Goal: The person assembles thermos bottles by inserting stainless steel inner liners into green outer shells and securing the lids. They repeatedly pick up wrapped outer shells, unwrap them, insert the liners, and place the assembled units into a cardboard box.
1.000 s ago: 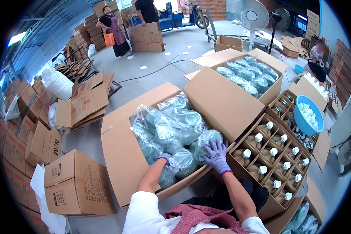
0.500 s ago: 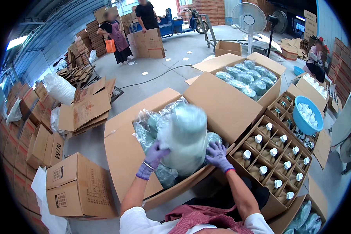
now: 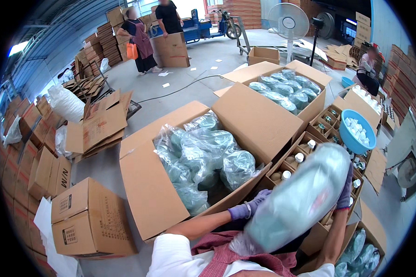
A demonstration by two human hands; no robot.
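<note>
Tilted across the front of my body is a large pale green bottle in a clear plastic bag (image 3: 296, 198), blurred by motion. My left hand (image 3: 255, 204), in a purple glove, grips its left side, with the fingertips partly hidden behind it. On its right side my right hand (image 3: 345, 189), gloved alike, holds it with much of the hand hidden. To the left stands an open carton (image 3: 148, 184) of similar bagged bottles (image 3: 203, 152). Beneath and beyond the held bottle is a divided carton (image 3: 275, 168) of white-capped bottles (image 3: 299, 158), partly covered.
A blue basin (image 3: 357, 147) of white caps rests on the right-hand cartons. Farther off stands another open carton (image 3: 316, 108) of bagged bottles. A closed carton (image 3: 111, 221) sits at left. A fan (image 3: 289, 23), two standing people and one seated person are in the background.
The bagged bottle has come out from over the left carton, moving right and toward me, and now lies slanted between both hands. Both hands moved right with it.
</note>
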